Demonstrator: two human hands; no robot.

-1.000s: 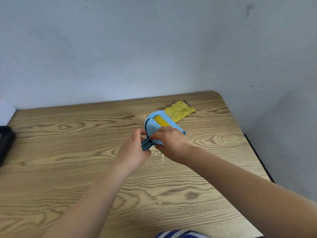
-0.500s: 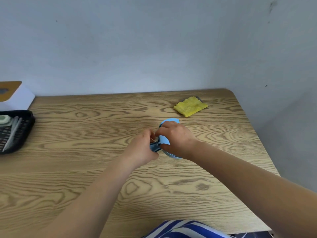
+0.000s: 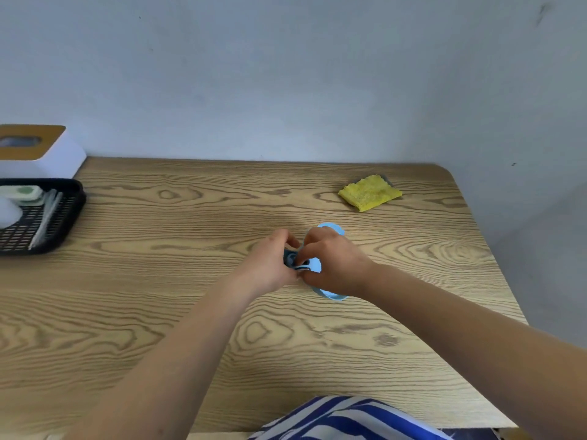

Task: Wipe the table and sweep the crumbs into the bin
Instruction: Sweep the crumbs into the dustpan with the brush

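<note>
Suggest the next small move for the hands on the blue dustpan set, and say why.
Probably pull the brush free of the blue dustpan. Both the left hand and the right hand grip the set at mid-table, fingers meeting at its handle, so the parts look still joined. The yellow cloth lies apart near the far right corner, untouched.

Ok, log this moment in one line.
left hand: grips dustpan handle | right hand: grips blue dustpan | yellow cloth: untouched
</note>
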